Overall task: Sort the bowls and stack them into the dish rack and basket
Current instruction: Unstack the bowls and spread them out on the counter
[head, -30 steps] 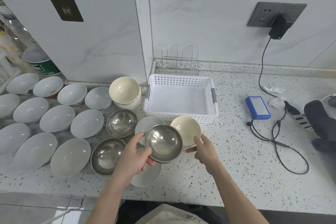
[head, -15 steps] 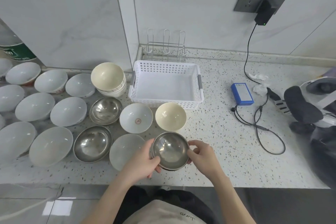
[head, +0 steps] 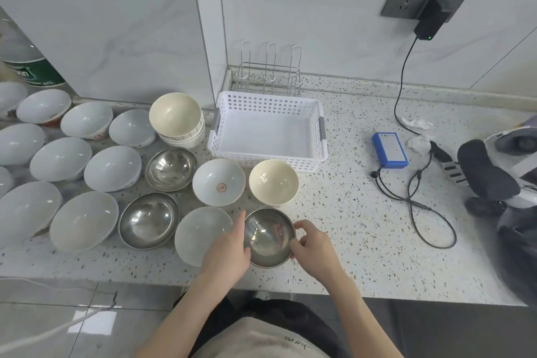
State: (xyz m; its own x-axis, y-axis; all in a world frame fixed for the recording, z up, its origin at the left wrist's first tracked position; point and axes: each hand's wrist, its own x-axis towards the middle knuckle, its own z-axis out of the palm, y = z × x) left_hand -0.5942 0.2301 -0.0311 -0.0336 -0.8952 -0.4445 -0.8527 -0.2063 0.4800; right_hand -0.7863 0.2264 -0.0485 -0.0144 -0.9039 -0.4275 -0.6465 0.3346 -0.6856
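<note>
At the lower centre of the frame both hands are on a steel bowl (head: 268, 237) that sits near the front edge of the speckled counter (head: 357, 212). The left hand (head: 229, 247) lies against its left rim with the fingers fairly straight, touching rather than wrapping it. The right hand (head: 315, 244) has its fingers curled onto the right rim, pinching it.

Just left of that, a pale bowl (head: 200, 232) touches or nearly touches the steel one, partly under the left wrist. Two more steel bowls (head: 149, 219) lie further left, and white bowls (head: 84, 221) fill the left side of the frame.

Higher up, mid-frame, a white bowl with a red mark (head: 218, 182) and a cream bowl (head: 273, 182) stand side by side, with a stack of cream bowls (head: 177, 119) at upper left of them.

Beyond, the white basket (head: 268, 107) holds nothing, and the wire dish rack (head: 270, 73) behind it against the wall is bare too.

The likely trouble is a slip: smooth steel held by the rim on one side only could tip and knock the neighbouring ceramic, or drop off the near edge.
</note>
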